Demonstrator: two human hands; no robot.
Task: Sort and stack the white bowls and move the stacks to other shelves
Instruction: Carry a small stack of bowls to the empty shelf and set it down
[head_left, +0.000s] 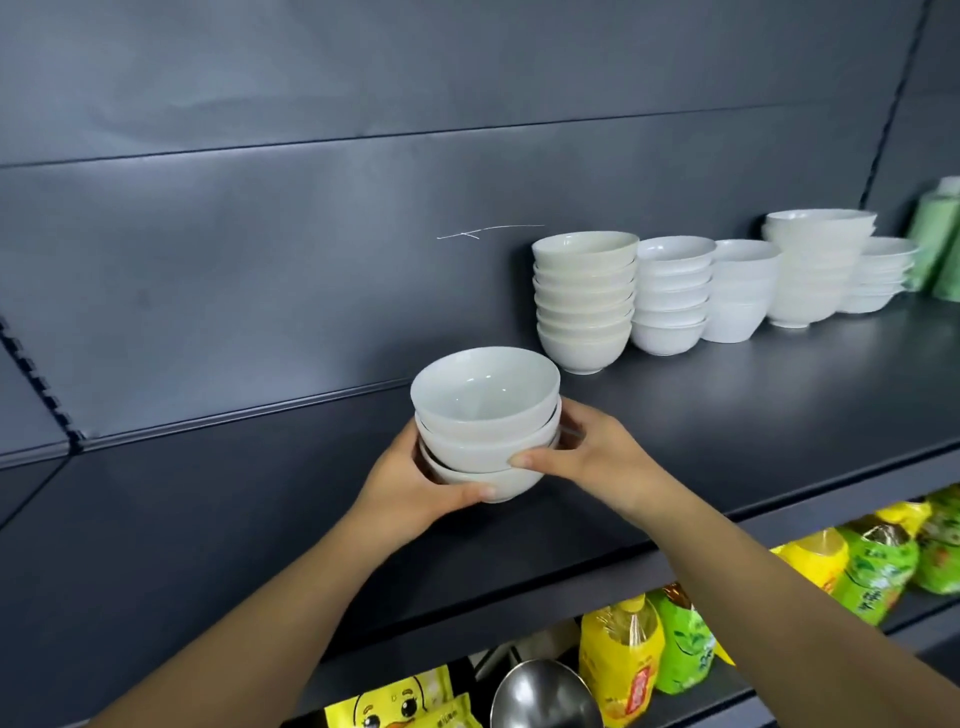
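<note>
A stack of three white bowls (485, 415) sits between my two hands over the dark grey shelf (727, 415). My left hand (410, 488) cups its lower left side, thumb under the bottom bowl. My right hand (587, 457) presses the right side, thumb across the middle bowl. Whether the stack rests on the shelf or hangs just above it I cannot tell. Further right along the shelf stand several taller stacks of white bowls: a cream-tinted stack (584, 301), a smaller stack (672, 296), another (740, 291), a wide-bowl stack (815, 265) and a low stack (883, 275).
Green cartons (937, 239) stand at the shelf's far right. On the shelf below are yellow and green bottles (649, 649), a metal bowl (545, 696) and yellow duck-print packets (400, 701). A dark back panel (311, 234) rises behind the shelf.
</note>
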